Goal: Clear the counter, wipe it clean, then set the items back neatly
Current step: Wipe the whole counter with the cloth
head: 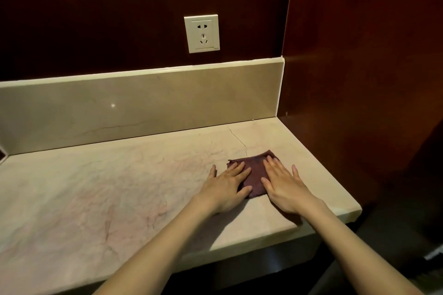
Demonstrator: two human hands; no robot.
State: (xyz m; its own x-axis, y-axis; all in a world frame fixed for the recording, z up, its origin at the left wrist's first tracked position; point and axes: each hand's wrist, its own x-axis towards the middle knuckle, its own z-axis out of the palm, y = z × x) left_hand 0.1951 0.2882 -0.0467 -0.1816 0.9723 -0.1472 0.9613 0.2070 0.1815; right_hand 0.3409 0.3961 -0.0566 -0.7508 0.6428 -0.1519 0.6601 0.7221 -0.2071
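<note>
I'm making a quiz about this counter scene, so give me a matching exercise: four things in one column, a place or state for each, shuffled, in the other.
Things:
1. cloth
2. wall socket
3. left hand
4. crack

Places or states:
A. white, nothing plugged in
B. runs across the counter beyond the cloth
C. dark purple, folded flat under both hands
D. flat, fingers on the cloth's left edge

Pairs: 1-C, 2-A, 3-D, 4-B

Left hand (226, 187): palm down, flat, fingers extended and slightly spread. Right hand (284, 185): palm down, flat, fingers extended. Both forearms bare, reaching forward, hands side by side.
</note>
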